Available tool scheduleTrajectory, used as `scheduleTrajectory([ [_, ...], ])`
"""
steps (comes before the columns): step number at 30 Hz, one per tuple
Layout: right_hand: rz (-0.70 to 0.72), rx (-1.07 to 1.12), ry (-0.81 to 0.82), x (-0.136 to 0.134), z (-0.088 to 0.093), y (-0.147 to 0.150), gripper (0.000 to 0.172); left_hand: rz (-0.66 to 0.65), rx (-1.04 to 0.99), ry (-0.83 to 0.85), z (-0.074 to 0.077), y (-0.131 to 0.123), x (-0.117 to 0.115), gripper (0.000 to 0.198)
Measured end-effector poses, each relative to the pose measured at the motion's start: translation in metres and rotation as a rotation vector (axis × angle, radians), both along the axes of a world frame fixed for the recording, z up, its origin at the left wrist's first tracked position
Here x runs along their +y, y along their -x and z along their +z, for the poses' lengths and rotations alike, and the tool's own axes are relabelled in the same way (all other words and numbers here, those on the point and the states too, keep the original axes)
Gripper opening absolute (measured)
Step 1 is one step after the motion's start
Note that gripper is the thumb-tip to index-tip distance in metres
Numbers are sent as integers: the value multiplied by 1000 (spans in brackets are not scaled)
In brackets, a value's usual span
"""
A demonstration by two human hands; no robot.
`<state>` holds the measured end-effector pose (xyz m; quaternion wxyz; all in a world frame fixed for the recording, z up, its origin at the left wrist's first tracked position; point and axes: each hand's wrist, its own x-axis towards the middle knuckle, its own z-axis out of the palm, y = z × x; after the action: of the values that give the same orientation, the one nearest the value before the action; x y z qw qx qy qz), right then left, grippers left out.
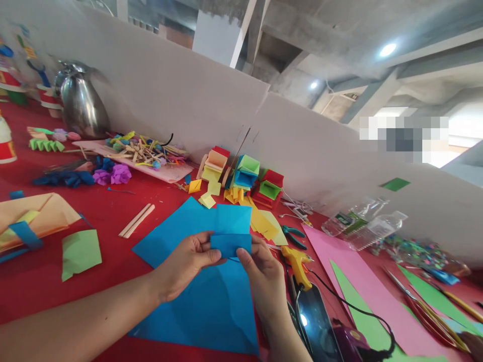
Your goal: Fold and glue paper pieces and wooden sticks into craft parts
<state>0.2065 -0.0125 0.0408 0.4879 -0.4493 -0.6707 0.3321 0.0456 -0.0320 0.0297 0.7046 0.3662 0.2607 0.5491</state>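
A small piece of blue paper [233, 219], folded across its lower part, is held up between both hands. My left hand [198, 254] pinches its lower left corner between thumb and fingers. At the lower right corner, my right hand [266, 264] grips it with the thumb in front and fingers behind. Beneath the hands, larger blue paper sheets [211, 311] lie on the red table. Just right of my right hand rests a yellow hot glue gun [298, 264], its cord trailing away. Dark-handled pliers [294, 236] lie beyond it.
Folded paper boxes [247, 171] stand along the white partition. Wooden sticks [136, 220] and a green paper piece [81, 254] lie left. At right are pink paper [347, 271], scissors [422, 306], plastic bottles [377, 229] and a phone [315, 322]. A metal jug [81, 100] stands back left.
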Motion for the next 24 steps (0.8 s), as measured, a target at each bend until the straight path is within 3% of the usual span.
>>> scheduleTrajectory([
  [3, 13, 65, 110, 2, -3, -1, 24, -24, 33, 27, -1, 0, 0, 22],
  [10, -20, 154, 216, 6, -3, -4, 24, -89, 107, 246, -5, 3, 2, 24],
  [19, 169, 4, 79, 9, -6, -6, 11, -58, 220, 177, -4, 10, 9, 22],
  [24, 228, 55, 66, 9, -7, -7, 6, -116, 254, 156, -3, 12, 9, 30],
])
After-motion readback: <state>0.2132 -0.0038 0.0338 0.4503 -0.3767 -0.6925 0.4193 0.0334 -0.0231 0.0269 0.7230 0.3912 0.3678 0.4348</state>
